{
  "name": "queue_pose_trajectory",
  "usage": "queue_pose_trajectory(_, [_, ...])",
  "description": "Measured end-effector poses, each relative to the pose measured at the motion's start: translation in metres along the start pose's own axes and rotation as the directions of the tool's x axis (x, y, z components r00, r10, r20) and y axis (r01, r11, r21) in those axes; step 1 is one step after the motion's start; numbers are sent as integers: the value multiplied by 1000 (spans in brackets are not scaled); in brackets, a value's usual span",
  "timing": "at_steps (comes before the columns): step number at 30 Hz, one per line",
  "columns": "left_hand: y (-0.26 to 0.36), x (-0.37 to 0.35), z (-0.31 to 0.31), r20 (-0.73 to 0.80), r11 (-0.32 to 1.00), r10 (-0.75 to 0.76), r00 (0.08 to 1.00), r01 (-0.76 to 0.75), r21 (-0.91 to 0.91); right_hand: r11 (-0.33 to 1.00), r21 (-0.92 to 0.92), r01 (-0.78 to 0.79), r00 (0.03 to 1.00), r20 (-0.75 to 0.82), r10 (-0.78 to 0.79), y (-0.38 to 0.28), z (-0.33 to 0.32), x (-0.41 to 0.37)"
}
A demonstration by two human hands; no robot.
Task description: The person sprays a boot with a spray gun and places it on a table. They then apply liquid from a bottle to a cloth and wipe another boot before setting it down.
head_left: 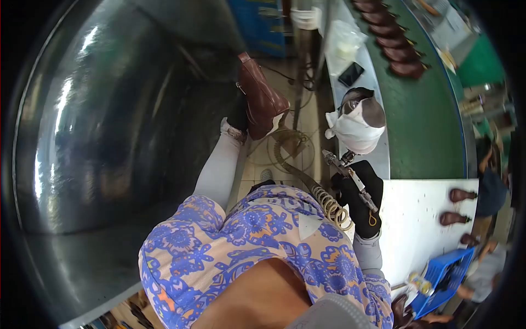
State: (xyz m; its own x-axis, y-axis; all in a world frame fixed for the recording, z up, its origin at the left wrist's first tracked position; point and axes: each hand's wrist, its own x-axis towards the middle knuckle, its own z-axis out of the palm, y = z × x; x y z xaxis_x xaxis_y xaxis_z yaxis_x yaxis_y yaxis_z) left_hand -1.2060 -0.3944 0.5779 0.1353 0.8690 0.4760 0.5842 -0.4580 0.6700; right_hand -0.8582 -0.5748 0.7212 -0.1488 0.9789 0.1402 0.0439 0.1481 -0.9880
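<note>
Brown boot (263, 101) at 12 o'clock, clasped by the shaft in gloved left hand (239, 114). Probably light, stiff-soled, supple and scuffable above; best held there. Air gun (350, 175) at 3 o'clock, gripped in right hand (359, 205).

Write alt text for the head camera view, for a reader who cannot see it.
A person's gloved left hand holds up a brown ankle boot, while the gloved right hand grips a spray gun with a cloth-wrapped cup and a coiled hose. More brown boots line a green conveyor belt beyond.
</note>
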Motion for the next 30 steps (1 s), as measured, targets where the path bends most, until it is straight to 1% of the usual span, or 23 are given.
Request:
queue_pose_trajectory(1, [-12, -13, -16, 20, 998, -43, 999, 44, -47, 1000, -19, 21, 998, 52, -20, 0, 11, 4])
queue_pose_trajectory(3, [-24, -29, -39, -42, 981, -92, 995, 83, -173, 999, -39, 19, 993, 117, -14, -13, 27, 15])
queue_pose_trajectory(5, [-36, -42, -56, -99, 955, -142, 985, 110, -277, 998, -17, 58, 965, 258, -52, -19, 48, 26])
queue_pose_trajectory(6, [-42, -48, -64, -123, 940, -157, 980, 110, -324, 984, 5, 177, 943, 285, -171, -19, 59, 31])
queue_pose_trajectory(7, [-48, -55, -70, -148, 923, -177, 973, 112, -367, 983, 5, 181, 935, 308, -174, -19, 66, 33])
queue_pose_trajectory(9, [-72, -44, -72, -164, 891, -190, 968, 100, -442, 982, -123, 143, 974, 195, -118, -19, 75, 63])
queue_pose_trajectory(10, [-73, -46, -78, -179, 877, -193, 965, 88, -472, 992, -71, 107, 983, 159, -94, -24, 79, 63])
queue_pose_trajectory(11, [-76, -48, -82, -193, 864, -194, 962, 74, -498, 998, 62, -22, 991, 134, 14, -26, 81, 63])
queue_pose_trajectory(13, [-66, -47, -90, -212, 846, -195, 958, 55, -530, 996, -74, 51, 989, 139, -41, -22, 89, 66])
queue_pose_trajectory(15, [-17, -32, -101, -222, 786, -422, 879, 233, -572, 988, -135, 78, 967, 253, -42, -22, 92, 67])
queue_pose_trajectory(16, [-61, -28, -77, -205, 766, -429, 880, 235, -598, 982, -163, 98, 962, 269, -51, 5, 99, 84])
queue_pose_trajectory(17, [-80, -34, -75, -260, 904, -268, 928, 149, -400, 995, -86, 47, 953, 304, -19, 6, 101, 84])
queue_pose_trajectory(18, [-95, -40, -73, -274, 983, -92, 957, 43, -177, 994, -90, 69, 954, 297, -40, -1, 106, 86])
queue_pose_trajectory(19, [-74, -38, -83, -275, 984, -95, 957, 48, -171, 992, -88, 91, 954, 293, -61, -12, 109, 84])
queue_pose_trajectory(20, [-43, -30, -93, -252, 865, -288, 924, 138, -483, 992, -91, 85, 959, 277, -56, -10, 109, 85])
queue_pose_trajectory(21, [-27, -26, -99, -169, 643, -457, 873, 194, -741, 992, -94, 80, 964, 261, -53, -7, 107, 87])
queue_pose_trajectory(22, [-36, -27, -99, -169, 644, -458, 873, 194, -740, 996, -70, 46, 967, 252, -27, -6, 105, 87])
queue_pose_trajectory(23, [-54, -25, -98, -334, 870, -239, 912, 49, -490, 997, -67, 39, 968, 250, -21, -6, 104, 93])
queue_pose_trajectory(24, [-73, -27, -96, -424, 978, 29, 905, -114, -177, 990, -113, 84, 964, 260, -52, -5, 103, 95])
queue_pose_trajectory(25, [-93, -32, -94, -425, 977, 29, 905, -115, -178, 979, -159, 129, 958, 273, -82, -2, 101, 96])
queue_pose_trajectory(27, [-122, -43, -97, -120, 977, -161, 980, 140, -162, 960, -233, 155, 959, 269, -90, -6, 101, 94])
queue_pose_trajectory(29, [-129, -48, -99, -157, 984, -171, 973, 159, -86, 996, -55, 64, 980, 191, -52, -11, 106, 92])
queue_pose_trajectory(30, [-131, -51, -103, -199, 984, -174, 964, 177, -6, 990, -67, 123, 967, 234, -104, -13, 106, 90])
